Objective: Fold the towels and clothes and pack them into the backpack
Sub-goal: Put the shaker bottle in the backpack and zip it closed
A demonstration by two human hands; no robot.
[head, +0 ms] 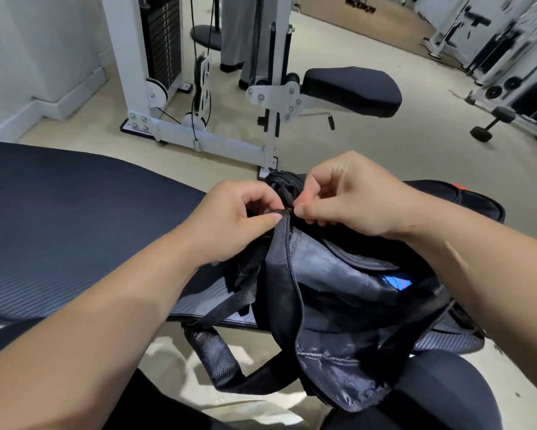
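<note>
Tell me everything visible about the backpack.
The backpack is black, of worn, scuffed fabric, lying tilted across the person's lap and the edge of a dark ribbed mat. A zipper runs down its middle; the left hand and right hand pinch it at the zipper's upper end. A mesh-padded strap hangs below.

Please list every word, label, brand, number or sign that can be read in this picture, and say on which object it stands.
No text can be read here.
Backpack: its blue patch is blurred; no letters show.
Weight stack: any numbers on it are too small to read.
Bag: its orange mark shows no letters.
</note>
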